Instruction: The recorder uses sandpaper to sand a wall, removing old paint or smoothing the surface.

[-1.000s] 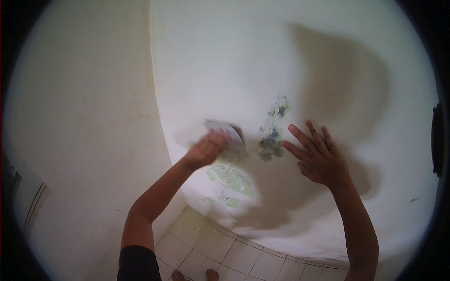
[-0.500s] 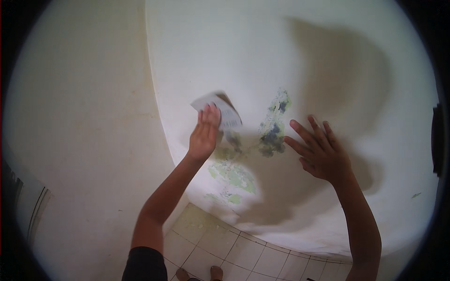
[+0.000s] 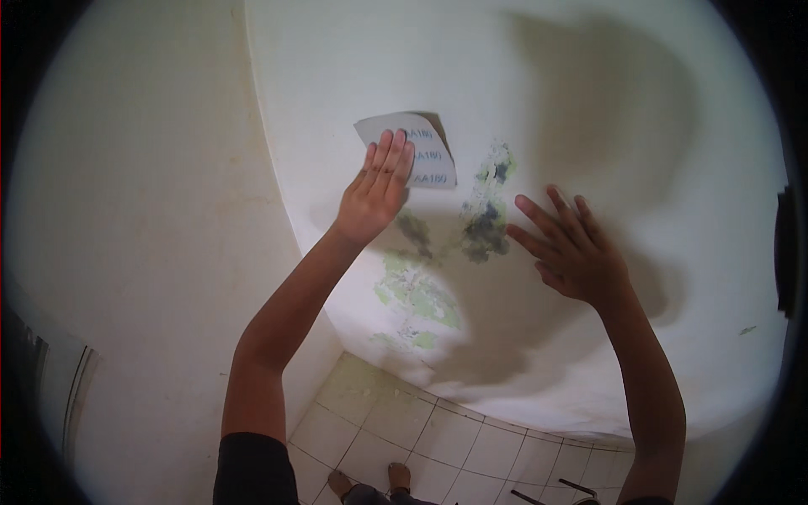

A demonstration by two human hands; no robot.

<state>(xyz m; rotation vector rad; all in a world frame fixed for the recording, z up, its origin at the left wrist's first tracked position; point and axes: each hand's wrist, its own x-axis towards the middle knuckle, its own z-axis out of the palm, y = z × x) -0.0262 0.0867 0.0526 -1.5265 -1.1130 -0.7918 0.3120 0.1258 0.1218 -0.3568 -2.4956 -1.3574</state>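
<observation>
From the head view we see our left hand (image 3: 377, 192) pressing a sheet of sandpaper (image 3: 412, 150) flat against the white wall (image 3: 589, 109), fingers together and laid straight over the sheet's lower left part. The hand does not pinch the sheet; it pins it with palm and fingertips. The sheet lies high on the wall, just up and left of the dark patch (image 3: 486, 220) where the paint is worn, and well above the greenish patch (image 3: 417, 295) lower down.

We judge the sheet to be light, thin and limp, rough on the face turned to the wall and smoother on its printed back, so it should bend or crease easily. It is best held by flat pressure over its middle, or by an edge folded round the fingers.

Its long axis runs roughly left to right, tilted down toward the right, with the fingers pointing up across it.

Our right hand (image 3: 572, 248) is spread wide, empty, palm flat on the wall just right of the dark patch.

Below, the tiled floor (image 3: 438, 438) shows, with our feet (image 3: 370, 484) at the lower edge.
</observation>
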